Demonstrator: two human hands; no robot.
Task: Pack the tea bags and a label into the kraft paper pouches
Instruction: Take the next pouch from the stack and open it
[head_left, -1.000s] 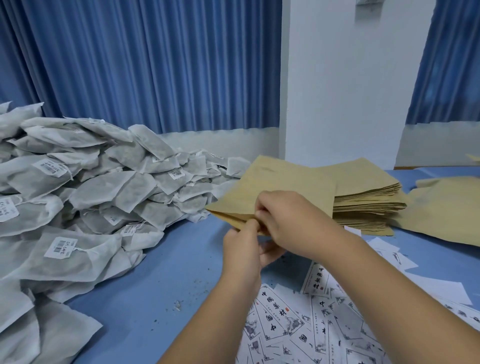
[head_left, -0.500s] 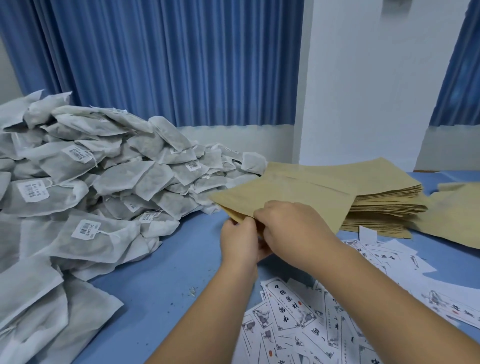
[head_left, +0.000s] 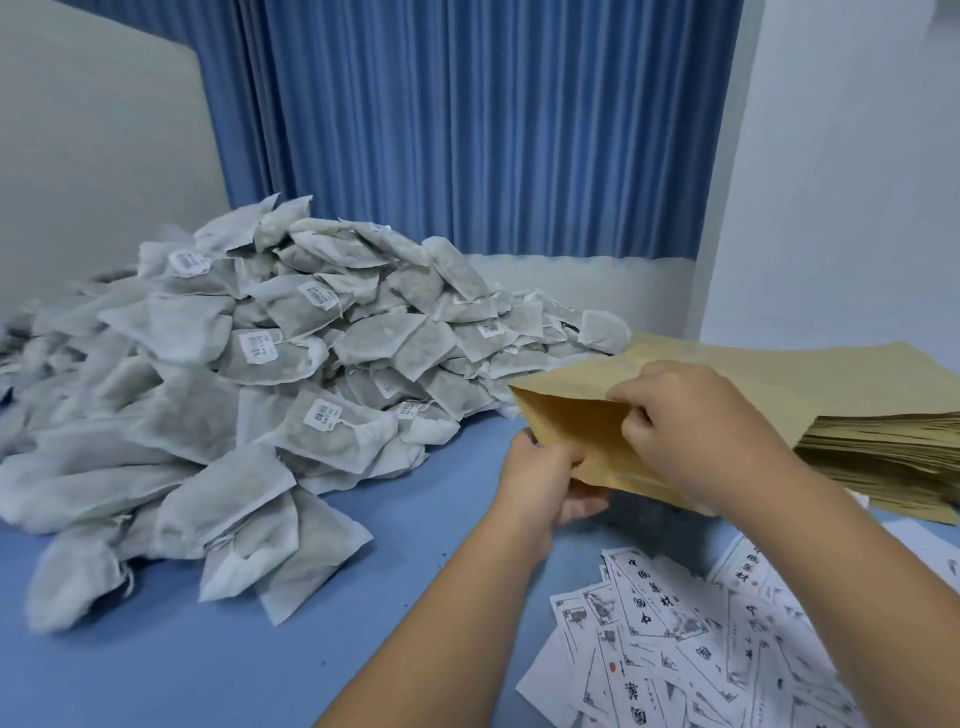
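Observation:
A kraft paper pouch (head_left: 576, 421) hangs above the blue table, its mouth pulled apart and facing left. My left hand (head_left: 545, 475) pinches the lower lip of the mouth. My right hand (head_left: 685, 426) grips the upper lip, fingers curled over the edge. A big heap of grey tea bags (head_left: 249, 395) with small white barcode tags lies at the left, an arm's reach from the pouch. Printed paper labels (head_left: 675, 639) lie scattered under my right forearm at the bottom right.
A thick stack of flat kraft pouches (head_left: 857, 415) sits at the right, behind my right hand. Blue curtains and a white pillar stand behind the blue table (head_left: 208, 670). A pale board leans at the back left.
My hands have pulled the pouch's mouth apart; it was flat before. The camera has swung left, showing more of the tea bag heap.

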